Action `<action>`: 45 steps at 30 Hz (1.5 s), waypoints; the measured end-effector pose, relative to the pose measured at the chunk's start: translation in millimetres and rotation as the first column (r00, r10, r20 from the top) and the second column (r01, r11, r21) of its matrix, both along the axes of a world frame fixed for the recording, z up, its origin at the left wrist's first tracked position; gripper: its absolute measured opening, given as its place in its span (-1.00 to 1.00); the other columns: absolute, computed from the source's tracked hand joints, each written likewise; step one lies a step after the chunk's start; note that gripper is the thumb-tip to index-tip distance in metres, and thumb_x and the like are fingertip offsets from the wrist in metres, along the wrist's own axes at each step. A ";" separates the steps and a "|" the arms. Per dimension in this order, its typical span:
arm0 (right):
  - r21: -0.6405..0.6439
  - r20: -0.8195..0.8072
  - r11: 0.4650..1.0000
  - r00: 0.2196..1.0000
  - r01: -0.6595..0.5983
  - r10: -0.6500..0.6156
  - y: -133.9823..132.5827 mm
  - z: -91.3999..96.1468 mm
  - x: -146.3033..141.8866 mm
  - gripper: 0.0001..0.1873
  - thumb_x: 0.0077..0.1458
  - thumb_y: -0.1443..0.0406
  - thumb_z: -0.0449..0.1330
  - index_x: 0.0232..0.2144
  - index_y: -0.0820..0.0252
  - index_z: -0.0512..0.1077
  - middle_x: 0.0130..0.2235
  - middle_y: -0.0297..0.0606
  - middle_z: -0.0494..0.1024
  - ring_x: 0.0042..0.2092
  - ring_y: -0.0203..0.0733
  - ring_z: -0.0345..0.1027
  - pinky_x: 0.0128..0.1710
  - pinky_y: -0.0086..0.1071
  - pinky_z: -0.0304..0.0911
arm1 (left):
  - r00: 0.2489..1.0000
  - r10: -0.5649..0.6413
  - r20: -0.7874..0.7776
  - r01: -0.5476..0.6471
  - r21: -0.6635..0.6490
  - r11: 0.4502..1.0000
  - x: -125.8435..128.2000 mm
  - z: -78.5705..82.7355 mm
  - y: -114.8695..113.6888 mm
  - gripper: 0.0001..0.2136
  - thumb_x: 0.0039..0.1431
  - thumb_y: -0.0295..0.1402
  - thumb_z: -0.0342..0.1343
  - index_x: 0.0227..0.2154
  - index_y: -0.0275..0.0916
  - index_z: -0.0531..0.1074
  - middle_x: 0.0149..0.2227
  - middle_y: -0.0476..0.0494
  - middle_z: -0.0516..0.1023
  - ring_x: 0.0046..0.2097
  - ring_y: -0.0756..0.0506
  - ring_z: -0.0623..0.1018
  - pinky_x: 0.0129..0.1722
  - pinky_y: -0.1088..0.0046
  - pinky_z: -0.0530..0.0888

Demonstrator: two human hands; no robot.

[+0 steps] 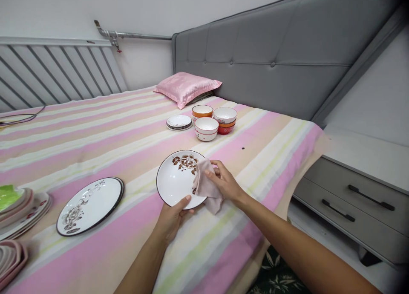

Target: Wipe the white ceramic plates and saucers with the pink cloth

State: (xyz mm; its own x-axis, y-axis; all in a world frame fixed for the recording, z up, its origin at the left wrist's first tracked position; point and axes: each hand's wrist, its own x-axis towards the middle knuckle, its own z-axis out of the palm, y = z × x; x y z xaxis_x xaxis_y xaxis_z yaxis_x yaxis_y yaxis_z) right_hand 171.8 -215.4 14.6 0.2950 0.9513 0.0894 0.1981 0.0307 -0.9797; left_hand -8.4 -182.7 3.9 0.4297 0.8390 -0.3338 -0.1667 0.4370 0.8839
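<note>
A round white plate [172,181] with a dark rim and brown flowers is held tilted above the bed. My left hand [174,215] grips its near edge, thumb on top and fingers underneath. At the plate's right edge, my right hand [223,179] is closed on a pale pink cloth [206,185], which lies over the rim and hangs down below it. To the left, oval plates [91,206] with a dark rim and a floral pattern lie stacked on the striped bedsheet.
Beyond the plate stand stacked bowls [206,129] and small plates [179,122]. More dishes [27,213] sit at the left edge. A pink pillow [187,87] rests by the grey headboard [255,59]. A nightstand [351,196] is at the right.
</note>
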 end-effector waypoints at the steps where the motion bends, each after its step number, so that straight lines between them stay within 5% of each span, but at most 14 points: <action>1: 0.024 0.003 1.000 1.000 0.009 -0.009 0.2 0.0 -1.9 -0.54 0.07 -0.01 -0.01 -0.05 0.08 0.18 -0.19 -0.26 0.45 -0.21 -0.19 0.35 -0.23 -0.32 0.22 | 1.000 0.004 -0.008 -0.004 -0.001 1.000 0.3 -0.4 -0.4 -0.48 -0.11 -0.39 0.25 -0.02 -0.18 0.29 -0.02 -0.22 0.44 -0.19 -0.13 0.52 -0.46 0.52 0.51; 5: 0.099 0.057 0.988 0.991 0.114 -0.120 0.4 -4.3 -12.1 -0.65 0.17 0.04 -0.17 -0.22 0.08 0.25 -0.27 -0.32 0.44 -0.22 -0.23 0.32 -0.23 -0.37 0.18 | 0.999 0.009 -0.053 -0.007 0.034 0.999 2.9 -0.4 -4.6 -0.53 -0.15 -0.38 0.27 -0.10 -0.24 0.33 -0.09 -0.21 0.48 -0.25 -0.12 0.52 -0.43 0.46 0.52; 10: 0.127 0.110 0.964 0.962 0.235 -0.249 -0.9 -7.5 -14.5 -0.68 0.16 0.04 -0.13 -0.34 0.10 0.25 -0.44 -0.39 0.42 -0.38 -0.26 0.31 -0.36 -0.43 0.16 | 0.992 -0.074 -0.105 0.090 0.156 0.984 5.5 1.6 -9.7 -0.66 -0.16 -0.33 0.26 -0.27 -0.36 0.41 -0.27 -0.23 0.52 -0.37 -0.11 0.49 -0.46 0.37 0.51; 23: 0.208 0.590 0.970 0.776 0.122 -0.224 -4.4 10.2 11.4 -0.75 0.14 0.09 -0.06 -0.33 0.11 0.26 -0.48 -0.37 0.40 -0.48 -0.27 0.26 -0.51 -0.49 0.03 | 0.890 -0.394 -0.231 0.432 0.146 0.890 -4.4 -2.7 -6.9 -0.62 -0.10 -0.27 0.22 -0.21 -0.36 0.40 -0.29 -0.25 0.52 -0.40 -0.10 0.47 -0.45 0.40 0.45; 28: 0.183 0.594 0.973 0.774 0.138 -0.221 0.1 7.8 9.9 -0.76 0.13 0.09 -0.06 -0.36 0.11 0.24 -0.51 -0.37 0.39 -0.48 -0.24 0.27 -0.50 -0.48 0.03 | 0.922 -0.335 -0.194 0.366 0.150 0.919 -1.7 -1.7 -7.8 -0.67 -0.09 -0.30 0.22 -0.26 -0.39 0.40 -0.39 -0.20 0.53 -0.49 -0.03 0.44 -0.45 0.42 0.44; 34: 0.125 0.396 0.966 0.881 0.226 -0.258 3.0 2.3 -3.4 -0.73 0.13 0.06 -0.09 -0.37 0.10 0.23 -0.52 -0.37 0.38 -0.47 -0.21 0.29 -0.48 -0.44 0.07 | 0.994 -0.079 -0.071 0.085 0.092 0.992 7.4 5.7 -12.3 -0.61 -0.21 -0.36 0.28 -0.24 -0.34 0.41 -0.28 -0.23 0.53 -0.39 -0.10 0.49 -0.57 0.46 0.43; 45: 0.027 0.178 0.963 0.946 0.270 -0.270 -4.9 -3.1 -43.9 -0.77 0.10 0.08 -0.06 -0.41 0.11 0.16 -0.49 -0.38 0.36 -0.43 -0.21 0.28 -0.44 -0.39 0.12 | 0.992 0.113 0.056 -0.112 -0.025 0.993 10.6 14.5 -14.0 -0.44 -0.20 -0.40 0.30 -0.04 -0.16 0.32 -0.19 -0.11 0.51 -0.34 -0.03 0.51 -0.43 0.51 0.49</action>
